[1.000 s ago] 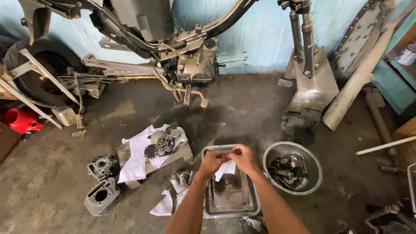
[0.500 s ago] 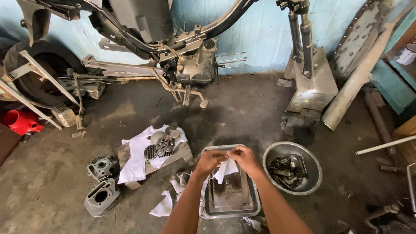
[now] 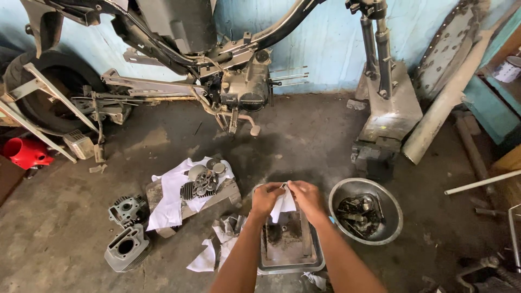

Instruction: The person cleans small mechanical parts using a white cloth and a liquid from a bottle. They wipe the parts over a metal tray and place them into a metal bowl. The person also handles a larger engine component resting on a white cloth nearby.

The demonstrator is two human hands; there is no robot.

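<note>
Head view: a white cloth (image 3: 283, 205) is pinched between both hands at lower centre of frame, directly above the rectangular metal tray (image 3: 288, 266) on the floor. Left hand (image 3: 265, 197) and right hand (image 3: 307, 195) are equally near, fingers closed on the cloth's upper edge, which hangs downward between them. A small part possibly wrapped inside cannot be made out. A steel bowl (image 3: 393, 214) of parts sits just right.

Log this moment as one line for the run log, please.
left hand + right hand: both grip white cloth | above rectangular metal tray | round metal bowl of parts to its right
</note>
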